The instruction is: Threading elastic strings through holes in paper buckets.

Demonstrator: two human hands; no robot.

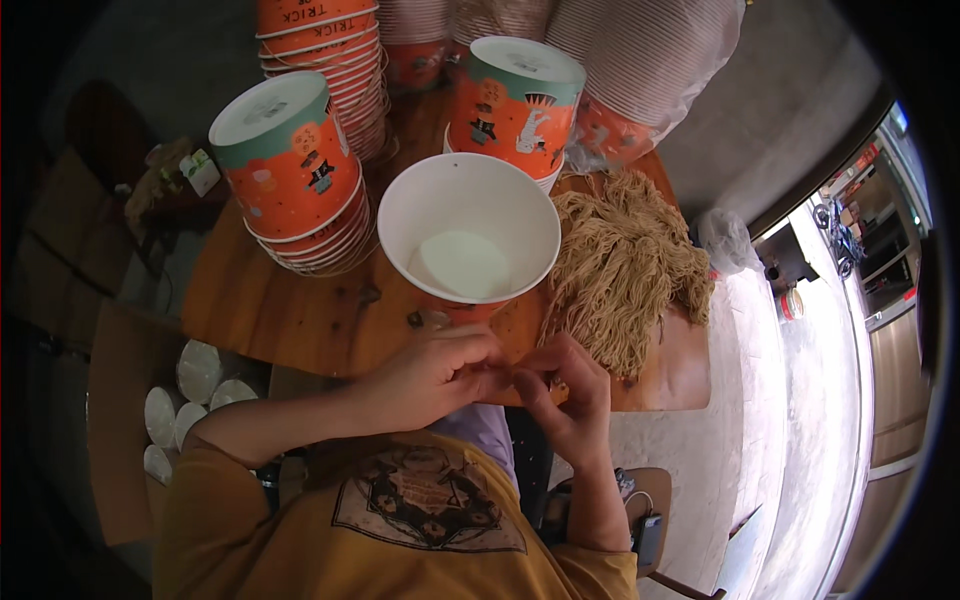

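An open white paper cup point(470, 215) with an orange printed outside stands on the round wooden table point(270, 310), empty inside. My left hand point(435, 370) and my right hand point(565, 395) meet just below the cup at the table's near edge, fingertips pinched together on something small that is hidden between them. A heap of tan fibrous strands point(625, 265) lies on the table right of the cup, reaching down to my right hand.
Stacks of orange printed cups point(295, 175) stand upside down behind the open cup, with another stack point(515, 100) and bagged stacks point(640, 60) farther back. White lids or cups point(195, 390) sit in a cardboard box at lower left. A metal counter point(810, 400) runs along the right.
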